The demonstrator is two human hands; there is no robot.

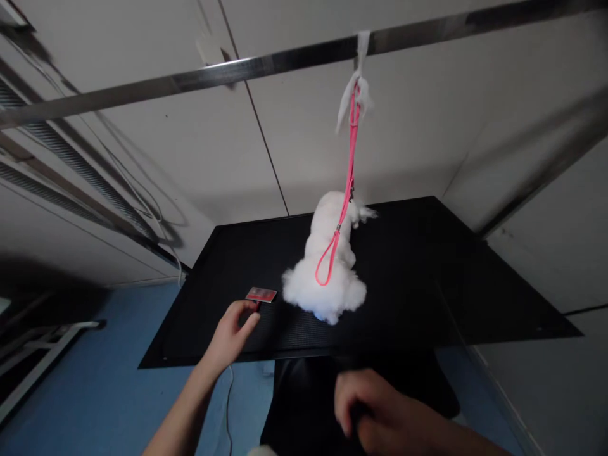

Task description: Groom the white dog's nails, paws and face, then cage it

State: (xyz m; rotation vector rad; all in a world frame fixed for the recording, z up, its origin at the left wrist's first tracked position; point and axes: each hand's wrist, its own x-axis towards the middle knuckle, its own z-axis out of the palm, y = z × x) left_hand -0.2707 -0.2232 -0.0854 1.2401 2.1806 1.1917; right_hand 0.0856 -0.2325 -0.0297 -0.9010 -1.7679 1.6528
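A white, fluffy dog-shaped body (327,259), live or a model I cannot tell, is on the black table (408,285) near its middle. Its bushy end is towards me. A pink loop leash (352,149) hangs down over it from the metal bar. My left hand (232,332) is closed round the handle of a slicker brush (261,294) with a red, flat head, left of the fluffy body and apart from it. Low in front of the table's near edge, my right hand (373,405) is curled and slightly blurred. Whatever it holds is dark and unclear.
A metal bar (294,60) crosses above the table, with a white cloth strip (358,85) knotted on it. Grey ribbed hoses (90,171) run along the left wall. A white metal frame (45,367) stands on the blue floor (128,342) at left, and a cable (229,405) hangs below the table.
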